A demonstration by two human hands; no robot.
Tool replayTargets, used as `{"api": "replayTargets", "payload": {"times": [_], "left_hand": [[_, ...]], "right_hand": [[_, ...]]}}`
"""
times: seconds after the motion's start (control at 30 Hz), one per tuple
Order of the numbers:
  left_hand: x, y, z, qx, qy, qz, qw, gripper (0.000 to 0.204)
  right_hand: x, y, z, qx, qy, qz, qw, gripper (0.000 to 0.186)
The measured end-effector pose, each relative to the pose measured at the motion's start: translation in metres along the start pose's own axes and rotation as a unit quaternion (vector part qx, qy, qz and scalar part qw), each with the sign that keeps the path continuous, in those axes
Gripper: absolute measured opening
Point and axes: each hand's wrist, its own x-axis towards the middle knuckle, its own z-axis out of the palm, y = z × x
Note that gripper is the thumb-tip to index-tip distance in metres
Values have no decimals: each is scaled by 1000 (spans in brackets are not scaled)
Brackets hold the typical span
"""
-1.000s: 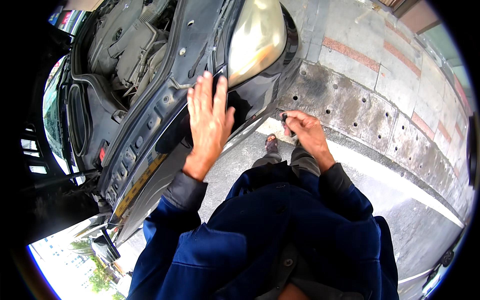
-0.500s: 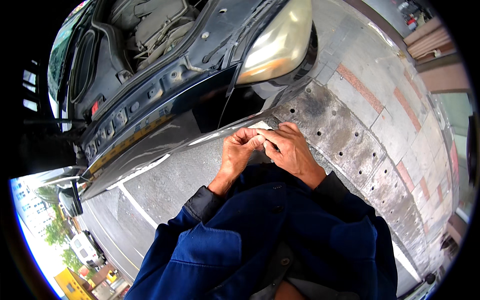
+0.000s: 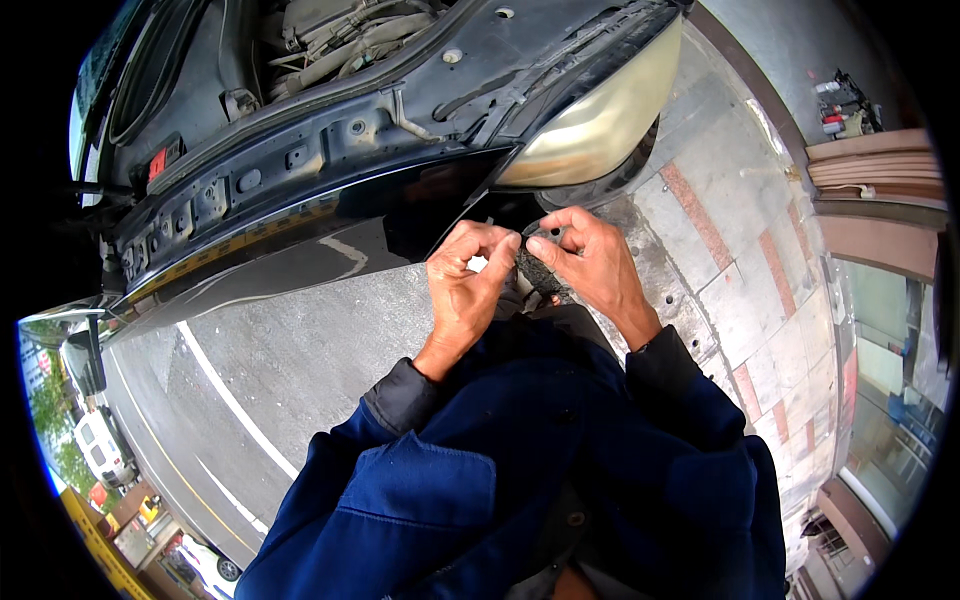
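Observation:
My left hand and my right hand are raised in front of my body, beside the front corner of a dark car. On the left, thumb and forefinger press together in a pinch. The right thumb and forefinger are also drawn in, with the other fingers curled. Only a narrow gap parts the two sets of fingertips. Whatever lies between them is too small and dark to make out. The black fender is just beyond my left hand, and the yellowed headlight is farther off, past both hands.
The car's engine bay lies uncovered at the upper left. Grey asphalt with white lines stretches to my left. Paving with reddish strips runs along my right. Dark and red items lie at the far right, near a brown ledge.
My fingertips, touching before, have drawn slightly apart. My view has shifted, so the headlight now sits farther right and higher.

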Motion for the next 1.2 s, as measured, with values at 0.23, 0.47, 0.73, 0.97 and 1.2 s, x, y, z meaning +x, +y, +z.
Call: {"api": "replayTargets", "payload": {"times": [0.23, 0.47, 0.73, 0.97, 1.2], "left_hand": [[24, -15, 16, 123, 113, 2, 986, 8], [19, -16, 47, 232, 236, 67, 941, 6], [14, -12, 64, 362, 298, 23, 883, 10], [6, -24, 72, 320, 285, 16, 904, 13], [-12, -45, 74, 308, 250, -69, 915, 30]], "right_hand": [[53, 25, -20, -95, -12, 16, 995, 50], [74, 37, -23, -118, -15, -84, 989, 47], [78, 50, -21, -130, -36, -199, 971, 36], [79, 55, -36, -155, -24, -255, 954, 27], [54, 61, -54, -128, -196, -183, 955, 13]]}}
